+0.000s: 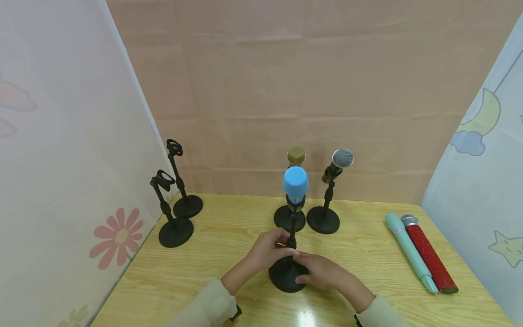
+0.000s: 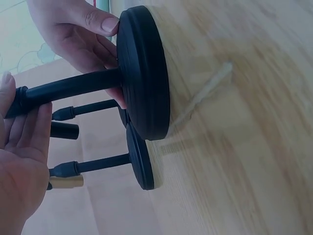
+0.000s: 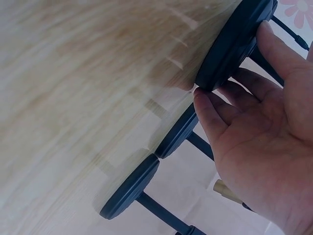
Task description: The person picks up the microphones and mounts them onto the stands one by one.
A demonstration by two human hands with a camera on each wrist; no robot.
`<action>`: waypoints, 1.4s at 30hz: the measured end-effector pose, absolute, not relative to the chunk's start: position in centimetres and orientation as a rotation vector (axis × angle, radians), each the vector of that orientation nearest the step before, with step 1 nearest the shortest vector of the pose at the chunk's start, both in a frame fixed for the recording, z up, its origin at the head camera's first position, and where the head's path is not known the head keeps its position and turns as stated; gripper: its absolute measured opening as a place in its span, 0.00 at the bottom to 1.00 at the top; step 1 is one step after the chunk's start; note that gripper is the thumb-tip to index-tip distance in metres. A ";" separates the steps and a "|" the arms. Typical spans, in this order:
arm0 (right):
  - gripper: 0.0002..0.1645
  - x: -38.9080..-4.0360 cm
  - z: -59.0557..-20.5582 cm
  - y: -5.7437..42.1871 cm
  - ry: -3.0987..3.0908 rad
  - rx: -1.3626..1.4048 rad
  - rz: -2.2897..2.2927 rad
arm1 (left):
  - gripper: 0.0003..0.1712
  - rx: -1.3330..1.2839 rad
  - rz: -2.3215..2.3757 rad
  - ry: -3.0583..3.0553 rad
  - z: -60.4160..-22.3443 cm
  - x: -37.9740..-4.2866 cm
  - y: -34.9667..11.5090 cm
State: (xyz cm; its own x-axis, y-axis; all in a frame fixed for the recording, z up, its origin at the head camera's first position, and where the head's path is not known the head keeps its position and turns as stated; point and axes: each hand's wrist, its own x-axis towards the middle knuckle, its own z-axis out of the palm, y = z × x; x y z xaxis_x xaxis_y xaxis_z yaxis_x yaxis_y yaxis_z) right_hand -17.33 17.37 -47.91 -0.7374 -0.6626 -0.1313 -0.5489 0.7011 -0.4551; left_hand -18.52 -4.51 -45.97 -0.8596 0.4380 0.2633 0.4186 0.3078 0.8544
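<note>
A black desktop microphone stand (image 1: 283,275) with a blue-headed microphone (image 1: 296,182) in its clip stands upright in front of me. My left hand (image 1: 266,250) holds the stand's pole at its lower collar, fingers and thumb around it. At the round base, my right hand (image 1: 324,271) grips the right edge, its thumb on top and fingertips low at the rim, as the right wrist view shows. Whether the base rests fully on the table cannot be told. Behind it are a gold-headed microphone (image 1: 296,156) and a silver-headed microphone (image 1: 342,158), each on a black stand.
Two bare black stands (image 1: 176,232) are at the left by the wall panel. On the right of the wooden table (image 1: 229,218) lie a mint-green microphone (image 1: 410,252) and a red glittery microphone (image 1: 431,259), side by side. A brown backdrop (image 1: 245,91) closes the back.
</note>
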 end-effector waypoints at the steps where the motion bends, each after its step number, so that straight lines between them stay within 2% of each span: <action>1: 0.40 -17.3 -47.9 17.4 2.624 -0.957 -0.571 | 0.13 0.821 1.650 2.528 -46.0 -18.5 -4.4; 17: 0.41 -17.4 -48.0 17.4 2.607 -0.910 -0.550 | 0.18 0.748 1.704 2.601 -46.2 -18.2 -3.8; 27: 0.41 -17.4 -47.9 17.5 2.605 -0.915 -0.536 | 0.14 0.876 1.648 2.613 -46.6 -18.4 -4.0; 31: 0.41 -17.3 -47.8 17.4 2.600 -0.905 -0.534 | 0.11 1.037 1.537 2.536 -46.5 -18.6 -4.5; 36: 0.41 -17.4 -47.8 17.5 2.605 -0.896 -0.545 | 0.17 1.156 1.436 2.441 -46.0 -18.8 -5.0; 42: 0.41 -17.4 -47.9 17.4 2.610 -0.912 -0.571 | 0.27 1.012 1.554 2.431 -46.1 -18.6 -4.9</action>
State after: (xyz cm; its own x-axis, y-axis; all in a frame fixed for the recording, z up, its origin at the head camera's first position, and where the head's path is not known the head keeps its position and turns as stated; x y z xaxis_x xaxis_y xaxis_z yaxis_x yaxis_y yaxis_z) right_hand -17.35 17.36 -47.93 -0.7461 -0.6458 -0.1623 -0.5189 0.7166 -0.4661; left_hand -18.58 -4.91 -46.07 -0.7779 0.5679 0.2689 0.4824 0.2655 0.8347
